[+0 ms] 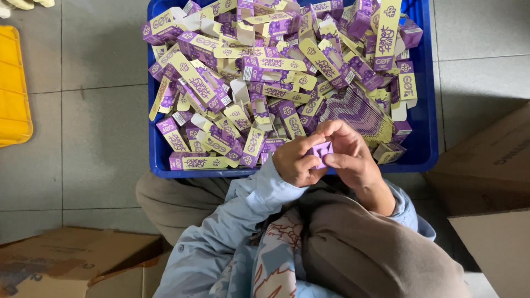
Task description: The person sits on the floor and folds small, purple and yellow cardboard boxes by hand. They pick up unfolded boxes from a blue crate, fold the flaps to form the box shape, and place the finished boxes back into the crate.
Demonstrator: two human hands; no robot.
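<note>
Head view. Left hand (293,161) and right hand (349,154) meet just above the lap, at the near rim of the blue crate (420,118). Both are pinched on one small purple box (321,152) held between them: left fingers curled round its left side, right thumb and fingertips on its right side and top. Neither hand is spread; both closed on the box.

Box sits dead centre between the hands, touching both, so neither hand is nearer. Only its near end face shows, roughly square, tilted a little. Long axis appears to run away from the camera, down toward the crate, but most of the body is hidden by fingers, so not certain. End flap: cannot tell if tucked.

Crate lies far of the hands, heaped with loose purple-and-cream cartons (259,72), lying every way, many with open flaps. Right of centre in the crate, just far of the right hand, a fanned stack of flat blanks (359,110), edges toward the hands.

Around: grey tile floor (99,138). Yellow tray (12,88) at the left edge, well apart. Brown cardboard box (486,165) at the right, near the crate's corner; another cardboard box (72,262) at near left. Light blue sleeve (237,221) on the left arm; right forearm bare
</note>
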